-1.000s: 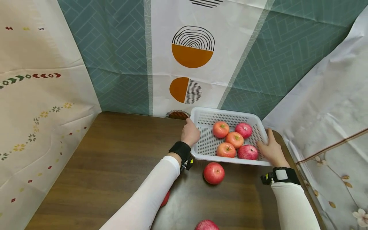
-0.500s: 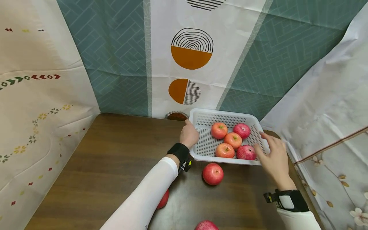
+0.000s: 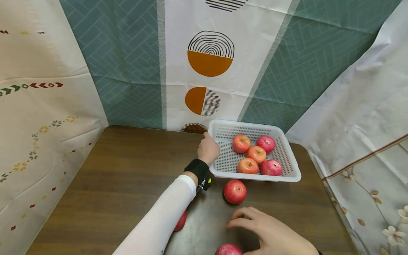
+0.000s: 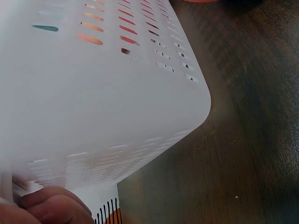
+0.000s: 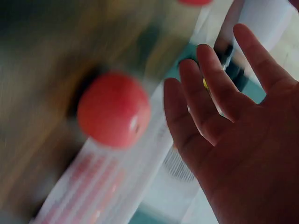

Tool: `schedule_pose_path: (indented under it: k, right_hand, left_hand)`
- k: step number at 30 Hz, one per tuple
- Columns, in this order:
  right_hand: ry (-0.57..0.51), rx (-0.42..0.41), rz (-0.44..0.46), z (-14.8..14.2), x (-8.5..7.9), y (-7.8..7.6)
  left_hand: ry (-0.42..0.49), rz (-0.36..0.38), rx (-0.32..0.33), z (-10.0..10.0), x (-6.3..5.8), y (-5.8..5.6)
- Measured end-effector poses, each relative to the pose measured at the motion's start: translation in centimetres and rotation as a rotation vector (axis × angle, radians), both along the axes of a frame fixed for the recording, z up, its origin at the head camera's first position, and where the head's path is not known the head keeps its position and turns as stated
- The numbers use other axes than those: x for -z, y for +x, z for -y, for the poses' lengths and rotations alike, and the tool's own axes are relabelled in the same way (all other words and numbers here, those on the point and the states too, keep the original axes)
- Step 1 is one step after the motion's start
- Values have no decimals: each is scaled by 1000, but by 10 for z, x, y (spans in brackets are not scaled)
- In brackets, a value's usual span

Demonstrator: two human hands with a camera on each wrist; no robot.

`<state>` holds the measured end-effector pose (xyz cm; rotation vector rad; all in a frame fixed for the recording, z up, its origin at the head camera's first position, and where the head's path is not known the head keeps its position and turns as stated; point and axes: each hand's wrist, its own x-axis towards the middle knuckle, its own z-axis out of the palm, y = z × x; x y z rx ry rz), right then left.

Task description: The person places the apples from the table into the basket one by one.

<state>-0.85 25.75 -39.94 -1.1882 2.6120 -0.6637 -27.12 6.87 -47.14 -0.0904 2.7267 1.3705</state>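
My left hand (image 3: 208, 149) grips the left rim of a white plastic basket (image 3: 291, 173) at the back right of the table. Its curled fingers (image 4: 56, 205) show at the rim in the left wrist view. Inside the basket lie three orange-red apples (image 3: 248, 165) and two darker pink-red fruits (image 3: 271, 167). My right hand (image 3: 271, 230) hovers with fingers spread and nothing in them. Just below it, at the bottom of the head view, is a streaky pink-red fruit (image 3: 228, 249), partly cut off. A round red fruit (image 3: 234, 191) sits in front of the basket.
Another red fruit (image 3: 180, 221) is partly hidden behind my left forearm. The brown wooden table (image 3: 127, 170) meets patterned cloth (image 3: 137, 71) at the back and white flowered cloth (image 3: 366, 159) on the right.
My right hand has left the basket's right end and come down toward the front fruit. The left hand stays on the left rim. The basket and fruit look unmoved.
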Motion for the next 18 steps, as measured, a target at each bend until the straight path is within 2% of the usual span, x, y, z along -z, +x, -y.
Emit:
schedule_pose_path:
  k: [2, 7, 10, 15, 16, 18]
  right_hand:
    - [26, -52, 59, 9, 5, 5]
    - [80, -167, 76, 25, 18, 10]
    - [87, -189, 149, 30, 26, 13]
    - [114, -225, 167, 36, 41, 16]
    - [126, -184, 218, 38, 43, 17]
    - [137, -93, 336, 43, 47, 20]
  left_hand:
    - [-9, 34, -4, 3, -24, 12]
    - [-21, 25, 4, 4, -25, 16]
    - [-24, 20, 12, 4, -24, 17]
    - [-6, 13, 15, 5, -26, 18]
    - [-14, 13, 11, 4, -21, 14]
    - [-4, 20, 15, 5, -21, 13]
